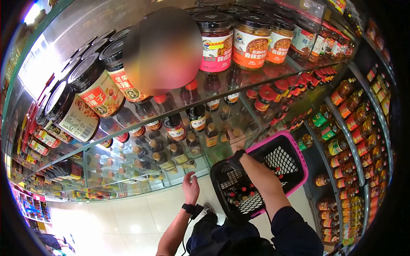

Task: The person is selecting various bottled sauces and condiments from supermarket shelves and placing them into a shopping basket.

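Two hands: both are working at the glass shelves (215, 155), which are rising just beyond the fingertips and curving away above and to both sides.
Floor (128, 217): pale tiles are lying well below the fingers, behind the left forearm.
Basket (279, 160): black mesh with a pink rim, it is hanging from the right forearm, just behind the right wrist; a few small bottles (239, 198) are lying in its bottom.
Jars (251, 40): big dark-lidded jars with red and orange labels are standing on the top shelf, far above the fingers.
Dark bottles (197, 121): a row is standing one shelf up from the right fingertips, slightly to their left.
Tan-capped bottles (211, 134): these are standing just beside the right fingertips, on their left, at the same shelf.
Right hand (235, 141): it is reaching into the shelf, its back turned to the camera; the fingers are meeting a tan-capped bottle at about its neck, but I cannot tell whether they are closing round it.
Left hand (191, 185): it is hovering at the lower shelf edge, fingers curling loosely together; something small and pale is showing at the fingertips, too small to identify, pinch not confirmable.
Wrist band (188, 208): a dark band is sitting on the left wrist, behind the fingers.
Handling note (judgement): gripping the bottle low on the body rather than by the cap is likely giving better control; keeping the loaded forearm level is stopping the basket from swinging into the glass.
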